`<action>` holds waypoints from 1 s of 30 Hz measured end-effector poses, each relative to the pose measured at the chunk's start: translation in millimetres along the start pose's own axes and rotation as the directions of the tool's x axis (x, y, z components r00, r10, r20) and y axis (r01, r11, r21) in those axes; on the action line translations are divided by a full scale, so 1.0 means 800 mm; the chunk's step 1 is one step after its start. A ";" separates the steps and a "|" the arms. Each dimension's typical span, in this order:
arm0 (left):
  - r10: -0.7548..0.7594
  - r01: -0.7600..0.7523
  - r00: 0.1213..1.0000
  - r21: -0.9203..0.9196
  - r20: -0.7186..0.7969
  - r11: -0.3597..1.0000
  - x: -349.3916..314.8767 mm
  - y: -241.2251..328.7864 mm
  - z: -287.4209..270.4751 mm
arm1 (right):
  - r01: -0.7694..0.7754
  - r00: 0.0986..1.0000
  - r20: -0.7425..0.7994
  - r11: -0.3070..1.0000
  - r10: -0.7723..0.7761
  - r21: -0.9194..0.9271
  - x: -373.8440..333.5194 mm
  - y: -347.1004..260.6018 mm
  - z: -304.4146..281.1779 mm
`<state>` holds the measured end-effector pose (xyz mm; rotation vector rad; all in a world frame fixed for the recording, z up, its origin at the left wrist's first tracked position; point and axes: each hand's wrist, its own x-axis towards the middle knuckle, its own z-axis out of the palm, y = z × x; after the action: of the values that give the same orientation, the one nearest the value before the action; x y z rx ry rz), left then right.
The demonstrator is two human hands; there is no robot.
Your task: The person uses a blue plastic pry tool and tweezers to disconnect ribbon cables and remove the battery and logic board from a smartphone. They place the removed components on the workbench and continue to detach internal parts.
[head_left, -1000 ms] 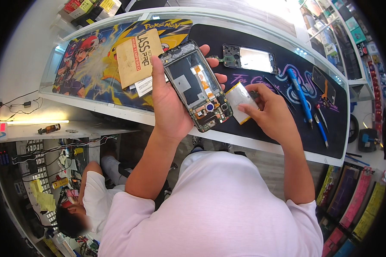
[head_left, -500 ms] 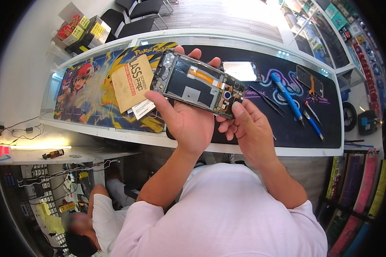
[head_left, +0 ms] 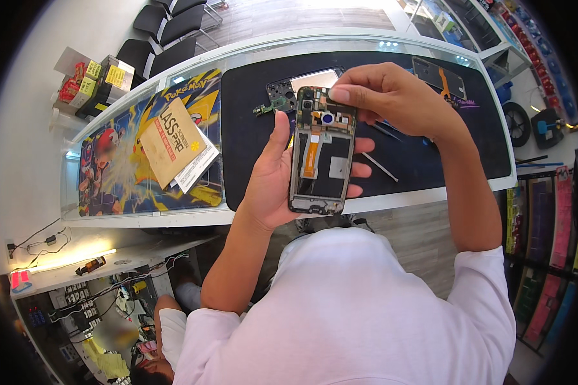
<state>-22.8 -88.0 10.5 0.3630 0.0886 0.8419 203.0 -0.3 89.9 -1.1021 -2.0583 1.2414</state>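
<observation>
White-edged glass counter (head_left: 404, 198) carried a long black mat (head_left: 247, 141). Opened dark smartphone with orange ribbon cable (head_left: 324, 160) was above mat's near edge. Left hand (head_left: 273, 183) cradled it, thumb and fingers spread either side; right hand (head_left: 392, 96) had thumb at its top right corner, fingers curled, pinch: couldn't tell.

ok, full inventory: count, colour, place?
Counter: 1, white, centre
Cartoon mat: 1, blue-yellow, counter's left
Work mat: 1, black, counter's right
Envelope: 1, tan, cartoon mat
Paper: 1+, white, under envelope
Opened phone: 1, black, centre
Disassembled phone: 1, black, work mat
Phone panel: 1, dark, work mat
Thin tools: 2+, silver/dark, work mat
Chairs: 3+, black, upper left
Co-worker: 1, white sleeve, lower left
Shelf goods: uncountable, multicoloured, right
Left hand: 1, bare, around opened phone
Right hand: 1, bare, opened phone's top
</observation>
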 end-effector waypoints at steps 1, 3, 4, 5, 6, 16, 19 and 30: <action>0.072 -0.071 0.997 0.053 -0.028 0.996 0.004 -0.002 0.000 | 0.107 0.982 -0.144 0.989 -0.121 -0.099 0.004 0.000 0.009; 0.225 -0.209 0.966 0.130 -0.130 0.969 0.007 -0.004 0.002 | 0.197 0.831 -0.427 0.907 -0.355 -0.371 0.001 -0.004 0.026; 0.287 -0.272 0.948 0.113 -0.139 0.955 0.006 -0.006 0.004 | 0.236 0.854 -0.406 0.938 -0.324 -0.253 -0.009 -0.008 0.039; 0.348 -0.327 0.921 0.136 -0.178 0.935 0.005 -0.007 0.007 | 0.256 0.878 -0.383 0.958 -0.285 -0.127 -0.023 -0.014 0.053; 0.404 -0.367 0.884 0.184 -0.236 0.912 0.004 -0.009 0.009 | 0.249 0.903 -0.362 0.968 -0.229 0.009 -0.033 -0.019 0.067; 0.480 -0.380 0.872 0.481 -0.100 0.790 0.007 -0.019 0.023 | 0.280 0.943 -0.187 0.960 -0.277 -0.011 -0.027 -0.026 0.111; 0.562 -0.442 0.816 0.482 -0.134 0.757 0.010 -0.018 0.025 | 0.337 0.931 -0.131 0.940 -0.341 -0.052 -0.020 -0.034 0.105; 0.735 -0.578 0.675 0.576 -0.060 0.578 0.023 -0.017 0.023 | 0.461 0.881 -0.174 0.882 -0.441 0.098 -0.013 -0.021 0.125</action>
<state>3.0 -88.1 24.2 0.8116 0.4966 1.6509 128.3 -62.0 58.6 -0.5784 -1.9354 1.0115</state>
